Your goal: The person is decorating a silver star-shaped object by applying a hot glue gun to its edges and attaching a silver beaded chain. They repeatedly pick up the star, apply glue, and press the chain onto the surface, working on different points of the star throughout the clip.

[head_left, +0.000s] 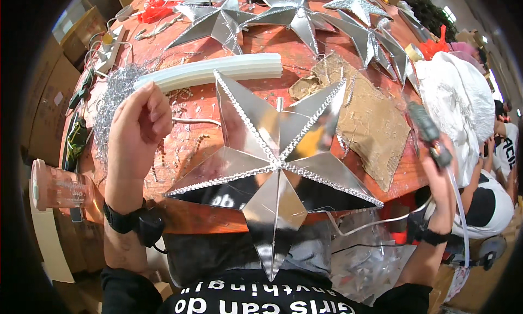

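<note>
A mirrored silver five-pointed star lies in front of me, one point toward my body. Sparkling silver trim runs along four of its ridges; the ridge of the near point shows none. My left hand is raised left of the star with fingers curled together; what they hold, if anything, I cannot make out. Beside it lies a heap of silver trim strands. In my right hand, right of the star, is a dark green glue gun, tipped away from me, a long whitish glue stick trailing from its back.
Pale glue sticks lie bundled beyond the star, near a stained cardboard piece. Several silver stars line the far side. A pink cup stands left, a power strip behind it. White cloth and another person are at right.
</note>
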Demonstrator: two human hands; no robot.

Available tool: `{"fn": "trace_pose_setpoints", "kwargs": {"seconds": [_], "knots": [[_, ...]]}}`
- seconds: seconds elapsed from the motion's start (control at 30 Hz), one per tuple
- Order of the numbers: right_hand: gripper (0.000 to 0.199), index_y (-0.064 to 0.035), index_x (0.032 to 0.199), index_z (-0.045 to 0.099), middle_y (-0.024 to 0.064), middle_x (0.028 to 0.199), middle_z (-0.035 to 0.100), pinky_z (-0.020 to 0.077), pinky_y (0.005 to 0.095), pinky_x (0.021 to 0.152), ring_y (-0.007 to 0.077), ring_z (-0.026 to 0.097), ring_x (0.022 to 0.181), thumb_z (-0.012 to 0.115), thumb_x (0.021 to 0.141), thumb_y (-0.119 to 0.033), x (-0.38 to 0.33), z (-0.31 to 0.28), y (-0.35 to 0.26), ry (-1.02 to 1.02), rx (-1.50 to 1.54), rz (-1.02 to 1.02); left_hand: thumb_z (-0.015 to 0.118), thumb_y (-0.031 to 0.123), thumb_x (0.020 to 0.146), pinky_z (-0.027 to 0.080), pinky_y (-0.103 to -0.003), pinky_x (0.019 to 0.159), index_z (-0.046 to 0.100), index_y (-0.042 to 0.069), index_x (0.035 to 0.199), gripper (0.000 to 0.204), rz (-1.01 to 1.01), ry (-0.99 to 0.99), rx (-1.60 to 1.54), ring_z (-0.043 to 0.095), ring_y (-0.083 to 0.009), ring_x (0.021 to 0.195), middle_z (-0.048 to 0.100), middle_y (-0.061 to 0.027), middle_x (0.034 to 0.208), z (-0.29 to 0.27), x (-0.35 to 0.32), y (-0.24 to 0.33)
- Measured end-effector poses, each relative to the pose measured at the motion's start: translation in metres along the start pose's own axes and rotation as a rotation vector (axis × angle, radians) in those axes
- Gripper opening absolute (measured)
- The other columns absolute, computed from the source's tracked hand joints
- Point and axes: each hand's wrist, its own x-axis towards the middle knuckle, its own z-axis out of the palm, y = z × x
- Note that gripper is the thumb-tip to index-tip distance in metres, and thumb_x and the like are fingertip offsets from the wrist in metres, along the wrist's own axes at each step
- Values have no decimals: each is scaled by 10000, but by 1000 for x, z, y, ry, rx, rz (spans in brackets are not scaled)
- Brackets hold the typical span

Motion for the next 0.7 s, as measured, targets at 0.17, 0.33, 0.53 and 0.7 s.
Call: {"fn": "trace_pose_setpoints", "kwargs": {"seconds": [0.17,0.33,0.53,0.7], "knots": [[405,47,1093,554,62,961,606,433,288,810,152,559,876,664,838,-248,-25,14,-42,97,317,-94,537,155,929,353,-187,544,528,58,752,202,19,121,342,441,-53,582,490,18,658,8,-3,1],[751,38,876,593,140,818,652,525,369,695,286,645,747,572,689,-689,-10,36,-81,-193,291,-651,596,120,900,435,-182,645,614,21,931,106,-39,5,409,558,-66,717,615,-23,796,1,-5,-2],[844,13,768,572,121,727,632,526,381,640,295,634,657,585,613,-816,-2,38,-116,-330,67,-765,523,137,947,455,-185,671,585,24,970,131,-35,33,343,576,-80,760,577,-7,827,16,-4,-3],[749,-7,770,559,107,735,620,508,380,669,287,630,695,648,627,-737,-10,45,-122,-257,8,-637,552,213,939,491,-204,603,623,14,926,212,-89,-12,222,595,-76,700,621,-37,788,8,-8,5]]}}
